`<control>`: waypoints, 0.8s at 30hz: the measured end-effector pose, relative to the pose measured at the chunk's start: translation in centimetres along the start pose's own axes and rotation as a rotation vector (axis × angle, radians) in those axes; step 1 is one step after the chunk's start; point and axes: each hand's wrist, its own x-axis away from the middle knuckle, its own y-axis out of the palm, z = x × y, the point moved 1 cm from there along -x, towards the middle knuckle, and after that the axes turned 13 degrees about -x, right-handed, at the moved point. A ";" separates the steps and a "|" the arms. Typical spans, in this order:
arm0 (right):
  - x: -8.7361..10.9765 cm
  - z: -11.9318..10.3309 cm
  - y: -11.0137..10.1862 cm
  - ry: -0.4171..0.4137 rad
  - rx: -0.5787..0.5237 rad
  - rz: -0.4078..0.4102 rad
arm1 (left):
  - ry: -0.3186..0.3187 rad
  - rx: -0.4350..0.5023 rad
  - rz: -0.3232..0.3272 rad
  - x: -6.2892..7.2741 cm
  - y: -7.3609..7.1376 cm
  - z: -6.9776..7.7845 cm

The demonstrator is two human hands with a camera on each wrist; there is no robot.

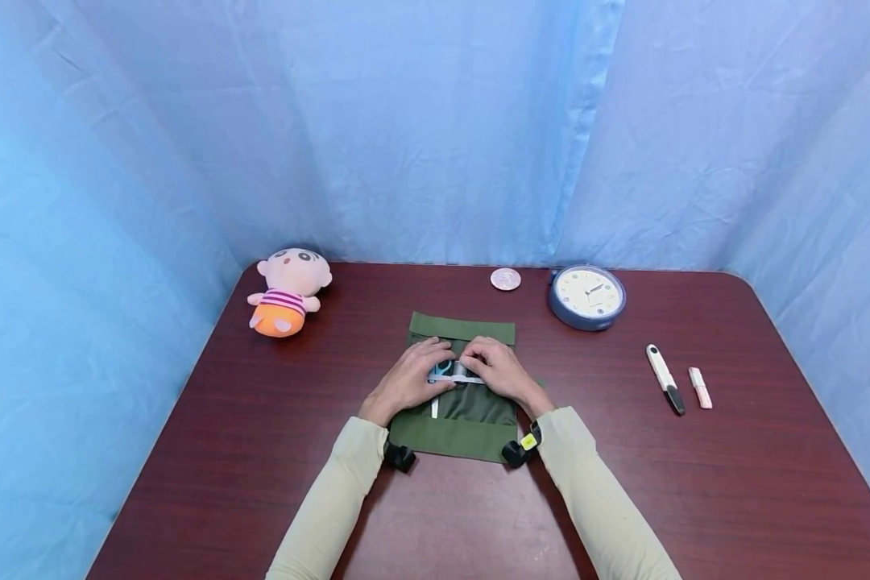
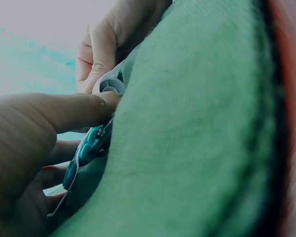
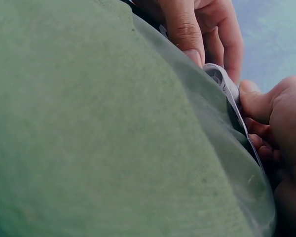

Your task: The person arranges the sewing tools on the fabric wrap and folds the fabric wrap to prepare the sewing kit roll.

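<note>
An unfolded green fabric pouch [image 1: 453,439] lies on the table under both hands. Across it runs a white elastic band [image 1: 473,380], with teal-handled scissors [image 1: 442,367] tucked under it on the left. Beside them a small grey-white roll [image 3: 214,74] sits at the band, its coiled end showing in both wrist views. My right hand [image 1: 499,368] pinches this roll with thumb and curled fingers. Over the scissors, my left hand [image 1: 411,376] has its fingers spread and its thumb [image 2: 91,109] pressing at the band close to the roll.
At the back left sits a plush doll [image 1: 286,294]. Toward the back right are a round shiny disc [image 1: 506,279] and a blue-rimmed clock [image 1: 587,298]. A white-and-black pen-like tool [image 1: 664,379] and a small pale pink-white stick [image 1: 700,388] lie on the right. Blue curtains surround the table.
</note>
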 end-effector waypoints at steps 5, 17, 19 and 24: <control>-0.1 0.1 0.2 -0.022 0.050 -0.027 | 0.002 0.006 -0.001 0.0 0.0 0.0; 0.0 0.3 0.2 0.013 -0.042 0.012 | -0.003 -0.011 -0.007 0.0 0.0 0.1; 0.0 0.3 0.2 0.016 -0.041 0.012 | -0.003 -0.016 -0.007 0.0 0.0 0.1; 0.0 0.2 0.2 0.004 -0.024 0.012 | -0.011 -0.020 -0.017 0.0 0.0 0.0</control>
